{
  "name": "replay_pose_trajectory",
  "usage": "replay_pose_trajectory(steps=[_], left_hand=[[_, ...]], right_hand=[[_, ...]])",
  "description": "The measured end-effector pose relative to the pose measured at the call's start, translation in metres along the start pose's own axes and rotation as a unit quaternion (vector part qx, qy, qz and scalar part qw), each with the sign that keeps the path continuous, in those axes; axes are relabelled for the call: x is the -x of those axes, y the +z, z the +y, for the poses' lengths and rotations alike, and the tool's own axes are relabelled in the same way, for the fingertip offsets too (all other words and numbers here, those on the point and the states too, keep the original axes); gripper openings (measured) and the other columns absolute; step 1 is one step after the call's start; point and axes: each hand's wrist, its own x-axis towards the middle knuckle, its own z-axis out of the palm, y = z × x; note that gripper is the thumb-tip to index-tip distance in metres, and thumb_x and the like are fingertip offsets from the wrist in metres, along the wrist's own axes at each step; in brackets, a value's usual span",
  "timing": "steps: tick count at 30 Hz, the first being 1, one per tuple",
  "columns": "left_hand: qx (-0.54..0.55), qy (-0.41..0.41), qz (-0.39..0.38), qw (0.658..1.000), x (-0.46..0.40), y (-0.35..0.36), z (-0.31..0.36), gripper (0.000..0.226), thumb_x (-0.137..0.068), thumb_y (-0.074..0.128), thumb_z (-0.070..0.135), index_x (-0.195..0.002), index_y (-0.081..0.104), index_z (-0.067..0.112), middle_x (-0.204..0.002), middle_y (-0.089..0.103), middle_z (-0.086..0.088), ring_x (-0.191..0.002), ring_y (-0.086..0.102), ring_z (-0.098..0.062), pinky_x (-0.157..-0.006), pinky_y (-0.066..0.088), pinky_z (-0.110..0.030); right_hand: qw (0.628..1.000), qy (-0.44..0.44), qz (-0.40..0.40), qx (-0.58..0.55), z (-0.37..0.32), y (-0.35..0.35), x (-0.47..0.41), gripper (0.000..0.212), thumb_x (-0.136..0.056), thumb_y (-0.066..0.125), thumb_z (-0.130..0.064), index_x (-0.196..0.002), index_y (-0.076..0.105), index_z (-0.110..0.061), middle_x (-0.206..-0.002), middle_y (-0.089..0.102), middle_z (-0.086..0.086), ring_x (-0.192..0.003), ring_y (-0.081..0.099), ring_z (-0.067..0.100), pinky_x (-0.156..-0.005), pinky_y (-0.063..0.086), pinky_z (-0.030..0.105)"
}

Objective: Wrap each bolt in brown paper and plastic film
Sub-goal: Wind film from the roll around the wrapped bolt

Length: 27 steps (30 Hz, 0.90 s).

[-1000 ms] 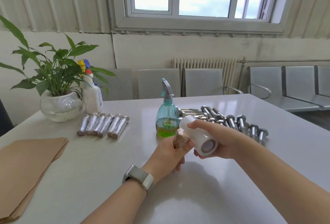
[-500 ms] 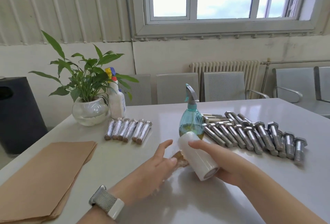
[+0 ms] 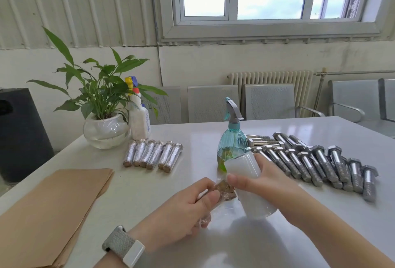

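My left hand (image 3: pixel 183 210) grips a bolt wrapped in brown paper (image 3: pixel 224 189), with clear film partly around it. My right hand (image 3: pixel 263 184) holds a white roll of plastic film (image 3: pixel 250 184) pressed close against the bolt's right side. A stack of brown paper sheets (image 3: pixel 49 210) lies at the near left. Several wrapped bolts (image 3: pixel 152 154) lie in a row beyond it. Several bare steel bolts (image 3: pixel 316 161) lie spread out on the right of the white table (image 3: pixel 277 246).
A teal spray bottle (image 3: pixel 232 139) stands just behind my hands. A potted plant in a glass bowl (image 3: pixel 104 131) and a white spray bottle (image 3: pixel 139 118) stand at the back left. Grey chairs (image 3: pixel 267 101) line the far edge. A black bin (image 3: pixel 19 135) stands left of the table.
My left hand, which had its fingers spread half a second ago, now grips the paper-wrapped bolt again. The film roll has tilted more upright against the bolt. The camera has moved closer.
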Motion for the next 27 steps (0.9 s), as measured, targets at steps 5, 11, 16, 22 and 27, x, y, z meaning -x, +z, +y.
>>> replay_pose_trajectory(steps=[5,11,16,22,27], left_hand=[[-0.069,0.024,0.095,0.993,-0.006,0.003,-0.007,0.029,-0.089,0.049,0.058,-0.099,0.056,0.032,-0.054,0.043,0.009,-0.057,0.043,-0.018,-0.048,0.034,-0.021],[-0.037,0.068,0.184,0.980,-0.011,0.013,-0.005,0.013,-0.099,0.053,0.042,-0.093,0.059,0.031,-0.055,0.039,0.011,-0.052,0.036,-0.013,-0.048,0.029,-0.021],[0.144,0.003,0.202,0.969,-0.016,0.020,0.004,0.028,-0.099,0.055,0.026,-0.074,0.056,0.014,-0.057,0.043,-0.004,-0.043,0.037,-0.014,-0.040,0.027,-0.021],[0.300,-0.025,0.164,0.940,-0.018,0.018,0.006,0.010,-0.075,0.063,0.020,-0.066,0.063,0.015,-0.057,0.048,-0.003,-0.048,0.044,-0.016,-0.044,0.035,-0.025],[0.499,-0.028,0.129,0.856,-0.016,0.003,0.003,0.041,-0.085,0.050,0.038,-0.093,0.073,0.005,-0.089,0.066,-0.016,-0.085,0.065,-0.028,-0.076,0.051,-0.037]], right_hand=[[0.999,-0.037,0.012,-0.017,0.003,0.010,0.004,0.054,-0.062,0.073,-0.060,-0.108,0.055,-0.038,-0.091,0.071,-0.014,-0.080,0.070,0.004,-0.060,0.053,0.020],[0.983,-0.146,0.061,0.088,0.002,0.020,0.006,0.047,-0.059,0.075,-0.049,-0.102,0.058,-0.052,-0.095,0.065,-0.018,-0.083,0.065,0.001,-0.069,0.056,0.022],[0.913,-0.296,0.163,0.228,0.006,0.035,0.008,0.052,-0.058,0.073,-0.060,-0.101,0.046,-0.047,-0.105,0.048,-0.025,-0.099,0.052,-0.005,-0.078,0.040,0.008],[0.815,-0.393,0.250,0.345,0.017,0.061,0.006,0.071,-0.053,0.091,-0.037,-0.107,0.047,-0.025,-0.096,0.063,-0.010,-0.088,0.049,0.006,-0.079,0.037,0.026],[0.782,-0.421,0.210,0.409,0.027,0.068,0.002,0.049,-0.068,0.075,-0.048,-0.107,0.056,-0.025,-0.099,0.057,-0.005,-0.089,0.055,0.020,-0.076,0.038,0.034]])
